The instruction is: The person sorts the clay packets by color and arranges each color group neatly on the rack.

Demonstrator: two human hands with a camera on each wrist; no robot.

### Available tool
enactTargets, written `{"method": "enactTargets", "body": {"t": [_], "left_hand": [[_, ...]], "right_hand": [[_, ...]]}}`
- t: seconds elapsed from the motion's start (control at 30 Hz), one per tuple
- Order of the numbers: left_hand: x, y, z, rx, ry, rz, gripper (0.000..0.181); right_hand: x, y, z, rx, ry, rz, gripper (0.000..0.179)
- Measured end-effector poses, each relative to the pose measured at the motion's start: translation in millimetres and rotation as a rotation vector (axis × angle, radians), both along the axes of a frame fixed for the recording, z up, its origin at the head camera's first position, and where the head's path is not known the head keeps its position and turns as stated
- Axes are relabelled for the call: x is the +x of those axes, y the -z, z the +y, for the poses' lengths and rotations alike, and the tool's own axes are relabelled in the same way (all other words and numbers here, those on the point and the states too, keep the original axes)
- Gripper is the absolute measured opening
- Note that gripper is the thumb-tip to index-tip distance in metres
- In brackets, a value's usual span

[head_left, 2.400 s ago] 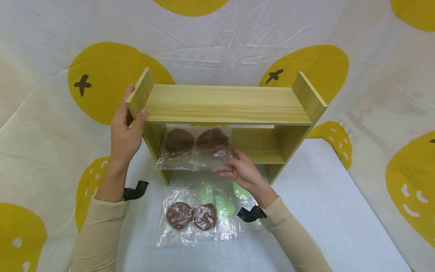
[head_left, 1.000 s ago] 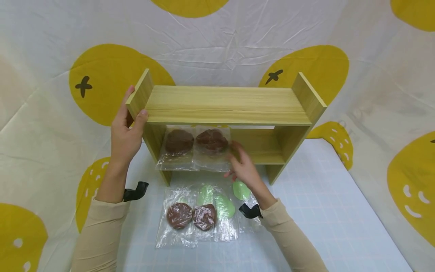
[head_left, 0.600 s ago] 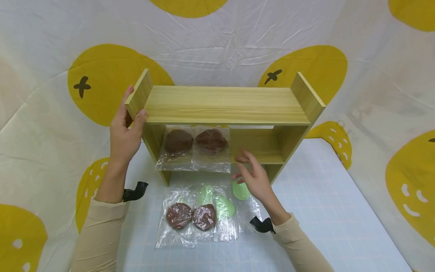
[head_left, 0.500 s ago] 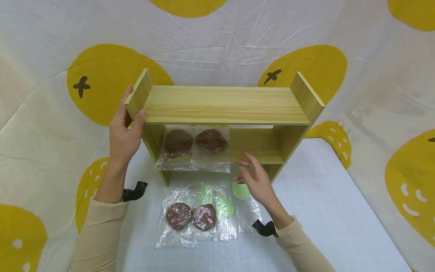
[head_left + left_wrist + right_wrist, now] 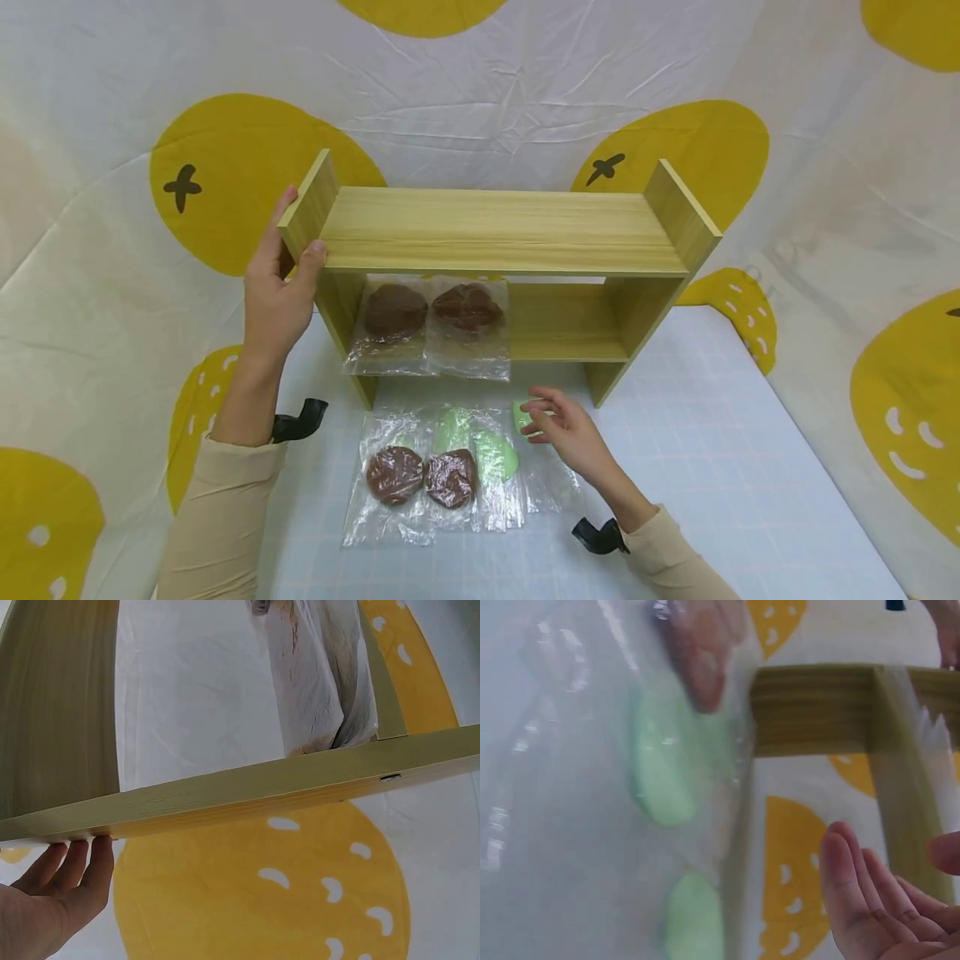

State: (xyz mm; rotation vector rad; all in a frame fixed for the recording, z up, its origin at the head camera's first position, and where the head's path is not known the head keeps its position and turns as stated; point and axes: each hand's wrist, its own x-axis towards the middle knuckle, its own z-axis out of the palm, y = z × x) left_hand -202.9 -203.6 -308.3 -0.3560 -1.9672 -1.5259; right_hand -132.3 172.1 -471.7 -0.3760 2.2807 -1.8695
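My left hand (image 5: 277,312) grips the upper left side panel of a small wooden shelf (image 5: 502,229), thumb in front; in the left wrist view its fingers (image 5: 97,874) lie against the panel's outer face. Two clear bags with flat brown discs lie side by side on the middle board, a left bag (image 5: 396,312) and a right bag (image 5: 467,307), their lower edges hanging over its front. My right hand (image 5: 573,437), fingers loosely bent and holding nothing, hovers over a bagged pale green piece (image 5: 519,414), partly covering it.
Before the shelf, overlapping clear bags lie on the pale checked tablecloth (image 5: 720,467): a brown disc (image 5: 394,476) at left, another brown disc (image 5: 451,478) beside it, and pale green pieces (image 5: 498,457) to the right. A fabric backdrop (image 5: 487,108) with yellow shapes hangs behind.
My right hand has let go of the right-hand brown disc bag on the shelf and moved down and right, over the green piece. My left hand has stayed on the side panel.
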Motion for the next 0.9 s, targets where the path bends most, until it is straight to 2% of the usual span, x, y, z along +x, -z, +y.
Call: {"method": "enactTargets", "body": {"t": [0.27,0.53,0.63,0.9], "left_hand": [[0.5,-0.9,0.6,0.003,0.0,-0.002,0.059],[1.1,-1.2,0.9,0.01,0.004,-0.002,0.059],[1.3,-1.9,1.2,0.01,0.001,-0.003,0.059],[0.8,-1.4,1.4,0.01,-0.001,-0.001,0.059]], "right_hand": [[8.7,30.8,2.8,-0.035,-0.091,-0.147,0.045],[19.0,48.6,4.4,-0.068,-0.147,-0.397,0.05],[21.2,51.2,5.2,-0.103,-0.157,-0.44,0.051],[22.6,55.6,3.7,-0.146,-0.151,-0.479,0.054]]}}
